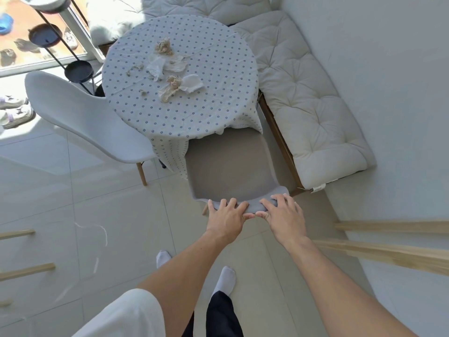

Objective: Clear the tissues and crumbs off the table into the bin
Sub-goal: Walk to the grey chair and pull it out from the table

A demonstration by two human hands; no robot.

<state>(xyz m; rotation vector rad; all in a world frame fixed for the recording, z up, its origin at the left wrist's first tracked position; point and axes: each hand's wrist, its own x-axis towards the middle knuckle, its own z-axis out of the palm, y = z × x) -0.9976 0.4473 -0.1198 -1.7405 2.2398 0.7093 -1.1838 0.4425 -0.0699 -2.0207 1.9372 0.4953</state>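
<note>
The person's two forearms are bare from elbow to wrist, with no watch, bracelet or ring to be seen on the left hand (227,218) or the right hand (284,215). A loose white short sleeve of smooth fabric (128,314) covers the left upper arm at the bottom edge of the view. Below, dark navy or black trousers (222,314) cover the legs, the cloth plain and unpatterned. Both feet wear plain white ankle socks (226,279), one sock (163,257) partly hidden behind the left forearm. No shoes are worn.

Crumpled tissues (167,66), crumbs (143,91) scattered mid-table (213,113)
</note>
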